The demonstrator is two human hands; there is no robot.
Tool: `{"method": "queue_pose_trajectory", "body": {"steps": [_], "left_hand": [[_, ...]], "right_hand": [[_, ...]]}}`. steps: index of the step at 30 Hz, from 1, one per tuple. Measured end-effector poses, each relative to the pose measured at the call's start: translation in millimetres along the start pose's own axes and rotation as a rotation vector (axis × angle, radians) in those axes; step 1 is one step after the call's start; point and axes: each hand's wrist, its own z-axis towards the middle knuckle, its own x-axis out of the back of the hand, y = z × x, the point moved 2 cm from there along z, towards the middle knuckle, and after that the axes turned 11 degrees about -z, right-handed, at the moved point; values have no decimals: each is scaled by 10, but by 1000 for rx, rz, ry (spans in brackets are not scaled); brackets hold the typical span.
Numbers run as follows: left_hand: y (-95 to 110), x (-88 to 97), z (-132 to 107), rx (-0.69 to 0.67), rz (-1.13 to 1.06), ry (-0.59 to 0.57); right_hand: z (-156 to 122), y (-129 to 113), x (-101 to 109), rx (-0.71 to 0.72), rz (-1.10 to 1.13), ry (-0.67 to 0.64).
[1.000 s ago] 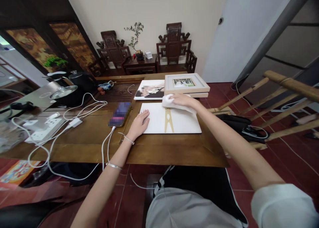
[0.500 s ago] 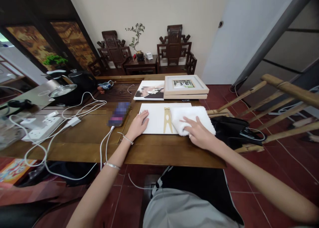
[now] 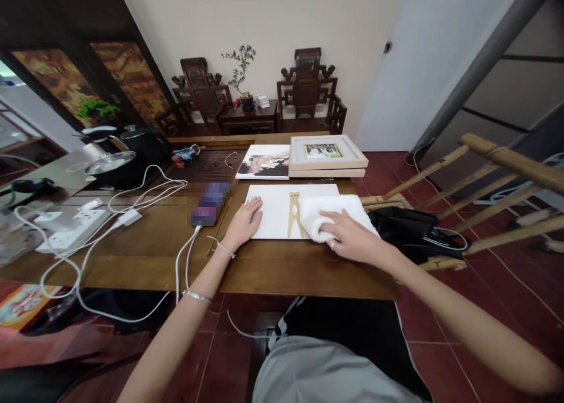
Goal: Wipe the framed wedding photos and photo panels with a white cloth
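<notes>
A white board (image 3: 272,216) lies flat on the wooden table. Fixed or printed across its middle is a tan, tong-shaped figure (image 3: 293,206) with an animal-like head and two legs. My left hand (image 3: 247,220) rests on the board's left edge, fingers stretched out. On the right part of the board, my right hand (image 3: 355,238) grips a folded, fluffy white towel (image 3: 348,203), its fingers curled into the near fold. The towel covers the board's right end and overhangs it.
Behind the board are a photo print (image 3: 264,163) and stacked light-wood picture frames (image 3: 328,154). A phone (image 3: 209,204) on a cable lies to the left, with a white power strip (image 3: 73,229) and looped cords beyond. A bamboo chair (image 3: 493,156) holding a black bag (image 3: 409,232) stands right.
My right hand has shifted slightly left and its fingers have curled further into the towel. The towel's near-left fold has moved a little left. My left hand stays in place.
</notes>
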Motion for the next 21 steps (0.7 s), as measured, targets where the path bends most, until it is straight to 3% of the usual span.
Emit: {"method": "queue_pose_trajectory", "body": {"steps": [7,11,16,21], "left_hand": [[-6,10,1,-6,-3,1],[-14,16,2,-7,-11,-2],[-14,16,8,-12,-15,-3],[-15,5,6,-13,-15,-2]], "right_hand": [[707,607,145,-9,28,-15],[979,799,252,-40,73,-38],[1041,791,265,-72,73,-34],[731,527,99,-65,-28,-20]]}}
